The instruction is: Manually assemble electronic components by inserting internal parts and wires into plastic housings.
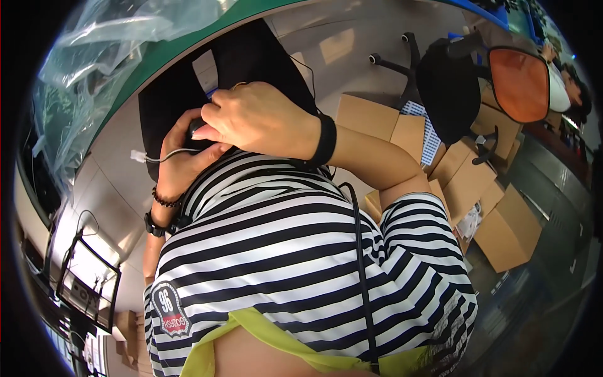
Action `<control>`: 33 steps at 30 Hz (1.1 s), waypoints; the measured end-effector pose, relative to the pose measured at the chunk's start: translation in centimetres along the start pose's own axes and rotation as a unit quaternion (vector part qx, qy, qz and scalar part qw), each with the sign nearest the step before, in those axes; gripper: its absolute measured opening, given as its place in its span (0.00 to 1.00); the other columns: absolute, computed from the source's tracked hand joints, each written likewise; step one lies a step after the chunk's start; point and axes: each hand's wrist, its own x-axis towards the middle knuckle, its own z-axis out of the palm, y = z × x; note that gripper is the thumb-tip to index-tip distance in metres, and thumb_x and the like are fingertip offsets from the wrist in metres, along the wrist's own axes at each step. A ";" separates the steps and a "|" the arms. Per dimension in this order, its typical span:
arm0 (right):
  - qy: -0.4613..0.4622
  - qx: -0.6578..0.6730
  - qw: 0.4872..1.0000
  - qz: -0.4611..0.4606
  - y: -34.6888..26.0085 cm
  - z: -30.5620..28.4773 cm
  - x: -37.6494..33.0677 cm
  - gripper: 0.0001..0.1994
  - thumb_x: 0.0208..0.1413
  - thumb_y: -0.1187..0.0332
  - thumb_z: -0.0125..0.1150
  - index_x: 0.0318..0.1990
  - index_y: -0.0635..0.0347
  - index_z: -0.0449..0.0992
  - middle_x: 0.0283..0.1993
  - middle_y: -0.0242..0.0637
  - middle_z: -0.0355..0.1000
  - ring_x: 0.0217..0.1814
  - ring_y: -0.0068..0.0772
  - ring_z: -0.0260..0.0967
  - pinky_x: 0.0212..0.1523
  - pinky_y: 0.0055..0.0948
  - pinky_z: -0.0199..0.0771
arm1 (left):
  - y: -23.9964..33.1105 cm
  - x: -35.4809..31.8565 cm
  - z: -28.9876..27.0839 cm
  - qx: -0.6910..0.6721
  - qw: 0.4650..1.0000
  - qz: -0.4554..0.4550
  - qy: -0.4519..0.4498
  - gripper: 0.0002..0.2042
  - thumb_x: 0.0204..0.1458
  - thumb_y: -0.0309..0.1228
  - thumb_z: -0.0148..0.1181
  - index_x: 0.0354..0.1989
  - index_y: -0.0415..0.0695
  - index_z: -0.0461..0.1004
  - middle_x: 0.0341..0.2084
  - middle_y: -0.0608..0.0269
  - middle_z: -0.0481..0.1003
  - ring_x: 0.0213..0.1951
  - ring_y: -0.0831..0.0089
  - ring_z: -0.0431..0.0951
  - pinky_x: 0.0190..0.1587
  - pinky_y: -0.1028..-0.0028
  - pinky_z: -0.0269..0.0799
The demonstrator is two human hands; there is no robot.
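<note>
In front of my waist, both hands meet around a small black rounded part (194, 127), mostly hidden by my fingers. My left hand (176, 160) is closed around it from the left. My right hand (260, 119) reaches across from the right, its fingers curled and its thumb pressed against the part. A thin grey cable (176, 152) runs over my left hand and ends in a white plug connector (137, 156) that hangs free on the left. A bit of blue (211, 92) shows beside my right fingers; I cannot tell what it is.
A green table edge (132, 85) curves ahead, with clear plastic bags (81, 75) at its left. Open cardboard boxes (471, 182) lie on the right, near a wheeled chair (449, 88). Another person (562, 88) is at far right. A black frame (88, 283) stands lower left.
</note>
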 end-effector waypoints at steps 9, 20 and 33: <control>0.075 -0.010 0.997 0.033 -0.7 1.5 0.8 0.16 0.62 0.56 0.59 0.31 0.61 0.71 0.20 0.37 0.67 0.20 0.39 0.72 0.23 0.35 0.74 | -1.6 -0.2 -0.4 -0.031 0.999 -0.019 0.026 0.28 0.46 0.32 0.77 0.56 0.39 0.72 0.42 0.63 0.79 0.46 0.75 0.77 0.53 0.73 0.71; 0.041 0.090 0.995 -0.008 0.9 0.9 -0.7 0.12 0.63 0.62 0.57 0.36 0.64 0.71 0.26 0.41 0.71 0.25 0.42 0.75 0.28 0.36 0.78 | -1.1 0.4 -0.7 0.054 0.997 -0.039 0.047 0.27 0.47 0.33 0.76 0.56 0.39 0.72 0.42 0.65 0.79 0.43 0.75 0.78 0.51 0.73 0.73; -0.047 0.015 0.998 0.031 -0.2 -0.3 0.7 0.16 0.60 0.57 0.64 0.37 0.62 0.72 0.27 0.42 0.72 0.26 0.46 0.74 0.28 0.38 0.74 | 1.0 0.4 -0.9 0.041 0.998 0.011 0.046 0.23 0.46 0.31 0.74 0.51 0.40 0.74 0.41 0.59 0.79 0.43 0.73 0.79 0.49 0.72 0.74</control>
